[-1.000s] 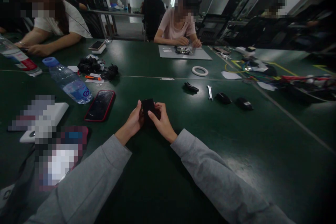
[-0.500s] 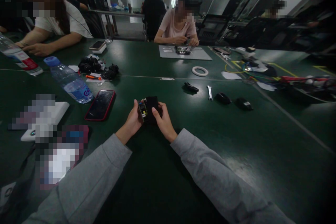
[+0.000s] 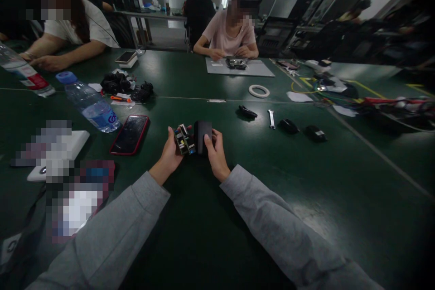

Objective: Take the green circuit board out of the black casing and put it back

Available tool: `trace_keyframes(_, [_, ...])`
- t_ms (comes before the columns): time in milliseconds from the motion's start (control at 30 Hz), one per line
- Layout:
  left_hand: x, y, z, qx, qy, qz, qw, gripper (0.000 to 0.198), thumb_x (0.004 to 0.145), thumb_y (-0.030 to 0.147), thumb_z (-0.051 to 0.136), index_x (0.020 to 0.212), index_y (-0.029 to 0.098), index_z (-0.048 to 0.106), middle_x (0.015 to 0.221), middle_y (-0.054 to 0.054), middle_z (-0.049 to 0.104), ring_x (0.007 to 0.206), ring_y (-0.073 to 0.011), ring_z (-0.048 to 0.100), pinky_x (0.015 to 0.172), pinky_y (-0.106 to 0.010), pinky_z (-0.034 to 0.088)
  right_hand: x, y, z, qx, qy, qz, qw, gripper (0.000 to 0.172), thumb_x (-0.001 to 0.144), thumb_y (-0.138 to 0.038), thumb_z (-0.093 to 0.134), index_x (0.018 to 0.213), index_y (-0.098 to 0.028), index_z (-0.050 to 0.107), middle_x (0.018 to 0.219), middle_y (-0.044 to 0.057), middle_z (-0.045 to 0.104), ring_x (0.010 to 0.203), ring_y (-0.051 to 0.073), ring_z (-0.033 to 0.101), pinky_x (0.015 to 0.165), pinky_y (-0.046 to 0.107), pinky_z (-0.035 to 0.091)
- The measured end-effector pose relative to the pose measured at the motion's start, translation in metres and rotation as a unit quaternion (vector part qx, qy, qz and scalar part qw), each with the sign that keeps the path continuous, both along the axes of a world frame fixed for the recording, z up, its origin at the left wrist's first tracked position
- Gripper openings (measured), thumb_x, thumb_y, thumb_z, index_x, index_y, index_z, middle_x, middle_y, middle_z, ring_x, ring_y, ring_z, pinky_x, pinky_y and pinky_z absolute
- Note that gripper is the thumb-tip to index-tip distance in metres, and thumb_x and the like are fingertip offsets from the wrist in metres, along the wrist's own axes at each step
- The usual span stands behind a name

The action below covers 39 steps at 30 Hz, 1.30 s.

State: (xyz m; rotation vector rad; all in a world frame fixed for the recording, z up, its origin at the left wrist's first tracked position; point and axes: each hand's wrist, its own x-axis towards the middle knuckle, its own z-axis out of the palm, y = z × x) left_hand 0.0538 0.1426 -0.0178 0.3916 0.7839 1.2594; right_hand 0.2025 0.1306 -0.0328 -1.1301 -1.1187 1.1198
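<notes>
Just above the green table (image 3: pixel 200 217), my left hand (image 3: pixel 170 152) grips a circuit board (image 3: pixel 184 139) crowded with small components, its thumb along the left edge. My right hand (image 3: pixel 216 153) is closed on a black plastic case (image 3: pixel 203 137), the thumb lying across its face. Board and case are side by side, with a narrow gap at the top; lower down I cannot tell whether they touch. The fingers under both parts are mostly hidden.
Left of my hands lie a red-edged phone (image 3: pixel 129 135), a tilted water bottle (image 3: pixel 90 104) and a white box (image 3: pixel 73 149). Ahead are a wrench (image 3: pixel 271 119), several black pieces (image 3: pixel 288 126) and a white ring (image 3: pixel 258 91). Across the table a person works over a grey mat (image 3: pixel 256 69).
The circuit board has come out of the black case. My right hand has shifted right with the case, and my left hand slightly left with the board.
</notes>
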Motion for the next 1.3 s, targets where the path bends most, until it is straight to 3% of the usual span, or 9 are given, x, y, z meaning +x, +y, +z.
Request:
trace_keyframes(67, [-0.004,0.001,0.004,-0.022,-0.027,-0.013,0.999,0.062,0.098,0.062,0.037,0.126,0.014,0.064,0.110,-0.015,0.072,0.101,-0.0262,0.069,0.086,-0.040,0.057,0.009,0.007,0.003,-0.056,0.071,0.045,0.995,0.057,0.085,-0.063,0.059,0.126,-0.025,0.049,0.119,0.006,0.062,0.111,0.022,0.061,0.094,0.041,0.053])
trace_keyframes(133, [-0.008,0.002,0.009,-0.036,-0.060,-0.017,0.997,0.060,0.099,0.059,0.034,0.129,0.014,0.061,0.112,-0.016,0.072,0.100,-0.0270,0.070,0.082,-0.041,0.059,0.022,0.016,0.007,-0.118,0.129,0.137,0.975,0.056,0.085,-0.065,0.057,0.122,-0.023,0.055,0.114,0.008,0.066,0.106,0.024,0.064,0.089,0.042,0.055])
trace_keyframes(233, [-0.016,0.000,0.016,-0.044,-0.101,-0.043,0.993,0.062,0.099,0.059,0.036,0.135,0.013,0.057,0.116,-0.018,0.070,0.091,-0.0245,0.071,0.073,-0.036,0.061,0.038,0.027,0.013,-0.153,0.194,0.211,0.946,0.062,0.086,-0.072,0.051,0.117,-0.019,0.060,0.114,0.012,0.068,0.101,0.024,0.065,0.088,0.042,0.056])
trace_keyframes(333, [-0.020,-0.004,0.024,-0.060,-0.132,-0.101,0.984,0.059,0.099,0.056,0.041,0.136,0.014,0.056,0.115,-0.017,0.070,0.068,-0.0140,0.067,0.056,-0.024,0.057,0.042,0.028,0.016,-0.145,0.226,0.203,0.942,0.063,0.087,-0.074,0.049,0.119,-0.020,0.059,0.119,0.012,0.068,0.098,0.023,0.066,0.088,0.041,0.057])
trace_keyframes(433, [-0.021,-0.006,0.028,-0.074,-0.157,-0.136,0.975,0.055,0.100,0.054,0.041,0.132,0.013,0.058,0.111,-0.015,0.071,0.060,-0.0092,0.062,0.050,-0.018,0.053,0.038,0.023,0.018,-0.158,0.222,0.219,0.937,0.057,0.088,-0.065,0.054,0.122,-0.020,0.057,0.120,0.012,0.068,0.097,0.023,0.067,0.090,0.043,0.056])
trace_keyframes(633, [-0.018,-0.003,0.024,-0.088,-0.154,-0.117,0.977,0.052,0.098,0.056,0.045,0.125,0.014,0.061,0.098,-0.012,0.071,0.066,-0.0114,0.064,0.050,-0.018,0.054,0.034,0.017,0.021,-0.154,0.204,0.215,0.943,0.047,0.086,-0.057,0.059,0.113,-0.018,0.063,0.118,0.012,0.070,0.103,0.026,0.068,0.093,0.047,0.056])
trace_keyframes(800, [-0.017,-0.002,0.022,-0.090,-0.161,-0.106,0.977,0.055,0.095,0.060,0.047,0.122,0.014,0.064,0.086,-0.008,0.069,0.066,-0.0131,0.063,0.053,-0.021,0.053,0.035,0.018,0.015,-0.170,0.168,0.226,0.944,0.050,0.080,-0.057,0.067,0.113,-0.019,0.068,0.111,0.009,0.072,0.104,0.025,0.068,0.095,0.045,0.055])
trace_keyframes(1000, [-0.014,-0.004,0.022,-0.086,-0.125,-0.135,0.979,0.065,0.094,0.066,0.044,0.122,0.011,0.064,0.070,-0.005,0.063,0.060,-0.0136,0.061,0.052,-0.023,0.050,0.036,0.020,0.010,-0.174,0.160,0.207,0.949,0.049,0.081,-0.057,0.066,0.111,-0.018,0.069,0.108,0.009,0.071,0.099,0.025,0.068,0.095,0.045,0.055])
trace_keyframes(1300, [-0.013,-0.005,0.025,-0.085,-0.162,-0.145,0.972,0.063,0.095,0.065,0.040,0.115,0.010,0.064,0.070,-0.005,0.059,0.056,-0.0112,0.054,0.049,-0.021,0.045,0.038,0.024,0.015,-0.194,0.182,0.202,0.943,0.047,0.086,-0.055,0.060,0.116,-0.019,0.066,0.111,0.008,0.071,0.102,0.025,0.068,0.091,0.043,0.056])
